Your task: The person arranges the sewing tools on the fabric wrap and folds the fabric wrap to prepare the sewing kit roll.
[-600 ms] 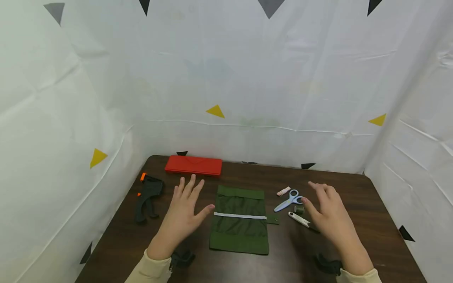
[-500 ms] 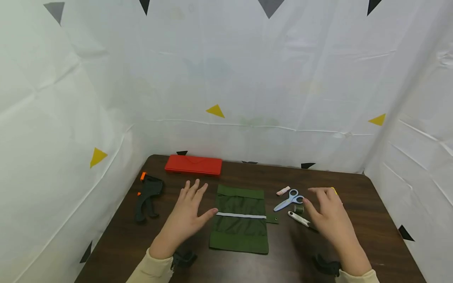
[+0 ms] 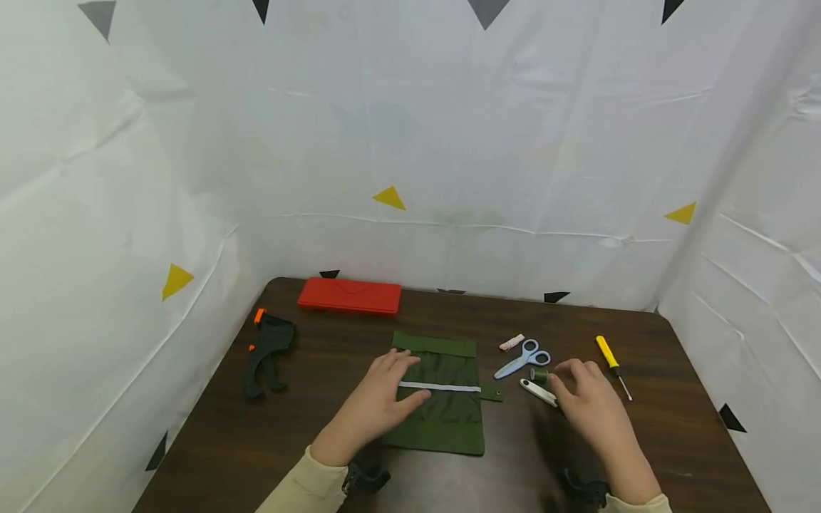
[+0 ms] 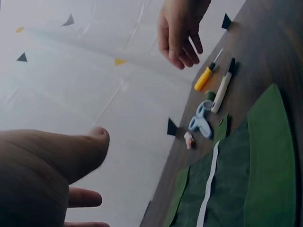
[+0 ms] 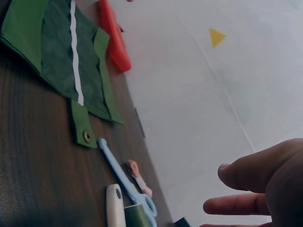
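Note:
A green fabric pouch [image 3: 442,434] lies unrolled in the middle of the table, a white elastic strip across it and a snap tab on its right side. Over its left part hovers my left hand [image 3: 377,405], fingers apart and holding nothing. My right hand [image 3: 593,402] hangs above the small items right of the pouch, its fingers loosely bent with nothing in them. Nearest to its fingertips are a green thread spool [image 3: 539,375] and a white-handled tool with a black end [image 3: 537,392]. Light blue scissors [image 3: 522,360] lie beyond them, beside a small pink-and-white bundle [image 3: 511,343].
A yellow-handled screwdriver [image 3: 607,353] lies to the right of my right hand. At the back left is a flat red case [image 3: 349,296]. A black clamp with orange parts [image 3: 269,353] lies on the left. White sheeting [image 3: 462,142] surrounds the table's back and sides.
My left hand has moved right, from beside the pouch to over it. My right hand has shifted slightly down and left, uncovering the yellow screwdriver.

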Demonstrator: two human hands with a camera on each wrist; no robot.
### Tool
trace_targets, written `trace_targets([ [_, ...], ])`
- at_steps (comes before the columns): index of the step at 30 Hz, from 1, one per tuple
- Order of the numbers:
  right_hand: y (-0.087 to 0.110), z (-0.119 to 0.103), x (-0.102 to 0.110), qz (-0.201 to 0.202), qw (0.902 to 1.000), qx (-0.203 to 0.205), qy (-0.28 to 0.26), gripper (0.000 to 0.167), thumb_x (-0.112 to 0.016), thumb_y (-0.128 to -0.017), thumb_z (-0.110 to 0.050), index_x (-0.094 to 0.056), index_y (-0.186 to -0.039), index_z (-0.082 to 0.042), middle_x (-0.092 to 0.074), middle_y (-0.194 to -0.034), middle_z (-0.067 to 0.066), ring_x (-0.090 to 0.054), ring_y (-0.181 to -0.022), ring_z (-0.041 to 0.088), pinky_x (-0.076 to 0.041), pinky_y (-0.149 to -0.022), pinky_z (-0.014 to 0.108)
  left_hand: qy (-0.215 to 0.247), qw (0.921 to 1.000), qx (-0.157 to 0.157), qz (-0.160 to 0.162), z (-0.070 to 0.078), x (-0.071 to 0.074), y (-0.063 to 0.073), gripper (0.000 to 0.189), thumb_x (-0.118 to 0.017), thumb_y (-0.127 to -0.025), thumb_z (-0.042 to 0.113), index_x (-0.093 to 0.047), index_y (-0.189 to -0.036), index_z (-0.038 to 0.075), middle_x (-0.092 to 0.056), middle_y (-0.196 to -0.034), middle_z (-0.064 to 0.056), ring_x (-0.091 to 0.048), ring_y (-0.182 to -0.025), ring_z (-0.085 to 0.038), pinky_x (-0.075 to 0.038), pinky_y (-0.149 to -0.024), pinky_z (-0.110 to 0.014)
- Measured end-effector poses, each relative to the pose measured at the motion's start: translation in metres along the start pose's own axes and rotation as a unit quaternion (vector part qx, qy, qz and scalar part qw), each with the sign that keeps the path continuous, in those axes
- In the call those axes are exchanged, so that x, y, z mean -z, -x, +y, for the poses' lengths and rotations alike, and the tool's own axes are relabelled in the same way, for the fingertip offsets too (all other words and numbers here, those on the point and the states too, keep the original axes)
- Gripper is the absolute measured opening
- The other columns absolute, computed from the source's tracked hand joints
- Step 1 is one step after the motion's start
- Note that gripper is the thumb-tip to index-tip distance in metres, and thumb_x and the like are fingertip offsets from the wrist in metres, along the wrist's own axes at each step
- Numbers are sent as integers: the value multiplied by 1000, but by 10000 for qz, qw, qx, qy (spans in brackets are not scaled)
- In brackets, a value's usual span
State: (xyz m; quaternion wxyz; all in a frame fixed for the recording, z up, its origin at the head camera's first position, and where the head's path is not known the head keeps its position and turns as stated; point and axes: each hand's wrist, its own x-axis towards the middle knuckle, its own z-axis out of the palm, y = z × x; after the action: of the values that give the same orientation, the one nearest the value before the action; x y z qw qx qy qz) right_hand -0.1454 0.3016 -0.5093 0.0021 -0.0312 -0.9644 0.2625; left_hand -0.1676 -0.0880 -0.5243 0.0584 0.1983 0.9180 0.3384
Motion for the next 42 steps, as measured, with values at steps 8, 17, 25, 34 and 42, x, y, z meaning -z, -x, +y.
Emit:
trace_targets([
  [8, -4, 4, -22, -140, 9999, -32, 19, 31, -69, -107, -30, -69, -123, -4, -65, -122, 21, -68, -105, 34, -55, -91, 58, -502, 9986, 189, 25, -7, -18, -7, 58, -78, -102, 43, -64, -147, 10, -54, -160, -18, -46, -151, -45, -42, -120, -65],
  [17, -8, 16, -36, -237, 9993, -180, 211, 30, -73, -103, -26, -71, -124, -5, -67, -122, 21, -68, -102, 33, -55, -87, 56, -303, 9969, 722, -50, -48, -22, -6, 81, -90, -92, 37, -53, -161, 15, -32, -178, -16, -33, -159, -47, -30, -123, -74],
  [25, -9, 21, -43, -93, 9997, -75, 236, 29, -79, -99, -23, -71, -119, -4, -68, -114, 18, -66, -95, 30, -53, -83, 54, 17, 9965, 839, 0, -74, -23, -5, 89, -90, -91, 38, -47, -165, 12, -35, -177, -17, -28, -164, -47, -20, -126, -77],
  [34, -13, 25, -48, -5, 9994, 8, 360, 27, -83, -94, -18, -73, -115, -5, -69, -107, 16, -64, -92, 29, -52, -81, 52, 841, 9944, 598, 241, -86, -39, -3, 76, -84, -98, 29, -50, -163, 10, -34, -178, -13, -18, -170, -37, -11, -136, -62],
  [42, -13, 26, -49, 14, 9994, 49, 351, 24, -83, -94, -14, -73, -114, -7, -68, -103, 13, -64, -90, 28, -53, -80, 51, 587, 9959, 404, 561, -88, -46, 2, 67, -84, -98, 30, -58, -158, 11, -45, -173, -10, -24, -169, -37, -16, -134, -66],
])
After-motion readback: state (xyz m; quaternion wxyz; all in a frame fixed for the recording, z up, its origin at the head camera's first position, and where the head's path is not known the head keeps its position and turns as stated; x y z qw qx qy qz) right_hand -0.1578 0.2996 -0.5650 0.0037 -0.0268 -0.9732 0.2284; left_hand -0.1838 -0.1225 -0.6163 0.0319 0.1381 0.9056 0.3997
